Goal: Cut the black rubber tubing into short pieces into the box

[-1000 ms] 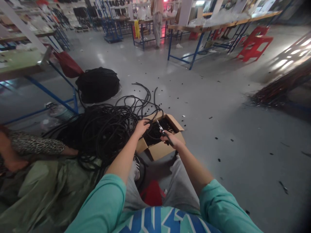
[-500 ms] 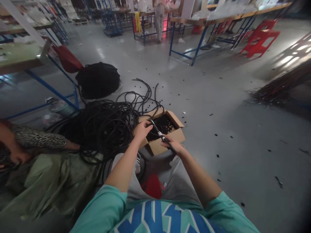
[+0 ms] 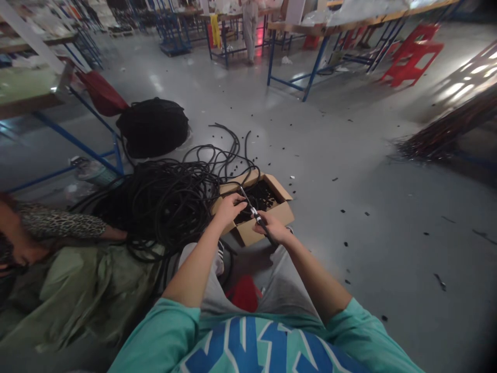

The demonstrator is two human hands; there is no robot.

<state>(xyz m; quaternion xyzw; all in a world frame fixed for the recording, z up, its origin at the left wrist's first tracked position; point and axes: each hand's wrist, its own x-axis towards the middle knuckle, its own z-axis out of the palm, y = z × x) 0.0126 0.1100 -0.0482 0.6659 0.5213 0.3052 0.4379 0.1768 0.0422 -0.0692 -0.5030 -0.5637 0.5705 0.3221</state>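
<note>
Pinching rounded black cord (image 3: 243, 200), left fingers (image 3: 236, 198); right fingers (image 3: 258, 228) curled about metal-bladed cutter (image 3: 255, 213) over cardboard box (image 3: 282, 213).

Cords (image 3: 171, 191) are black, the carton (image 3: 248, 234) brown, the shirt (image 3: 267, 336) teal-and-blue, a co-worker's garment (image 3: 62, 223) leopard-spotted

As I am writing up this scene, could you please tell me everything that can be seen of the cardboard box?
The cardboard box is plain brown and stands open on the grey floor, its flaps spread outward, the near one sloping down. Inside lie many small black pieces. Black cords, heaped to its left, appear to cross into it at the back. A cutting tool is held above the opening; no contact shows.
</note>
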